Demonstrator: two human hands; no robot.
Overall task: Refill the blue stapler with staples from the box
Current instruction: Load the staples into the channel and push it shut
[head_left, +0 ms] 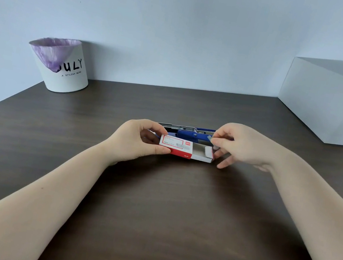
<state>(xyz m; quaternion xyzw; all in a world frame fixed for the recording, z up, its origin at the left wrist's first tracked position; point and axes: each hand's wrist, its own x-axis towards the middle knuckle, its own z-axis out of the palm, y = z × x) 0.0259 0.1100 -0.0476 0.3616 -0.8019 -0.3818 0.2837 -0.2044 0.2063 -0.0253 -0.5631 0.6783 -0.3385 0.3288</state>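
Observation:
A red and white staple box (pixel 176 146) is at the middle of the dark table, its inner tray (pixel 202 153) slid out to the right. My left hand (pixel 139 140) grips the box sleeve at its left end. My right hand (pixel 238 146) pinches a small grey strip of staples (pixel 209 138) between thumb and forefinger just above the tray's right end. Behind the box lies the blue stapler (pixel 190 132), opened flat, with its metal channel showing; both hands partly hide it.
A white bin (pixel 61 71) with a purple liner stands at the back left by the wall. A large white box (pixel 336 101) sits at the back right. The dark wooden table (pixel 152 206) stretches toward me under my forearms.

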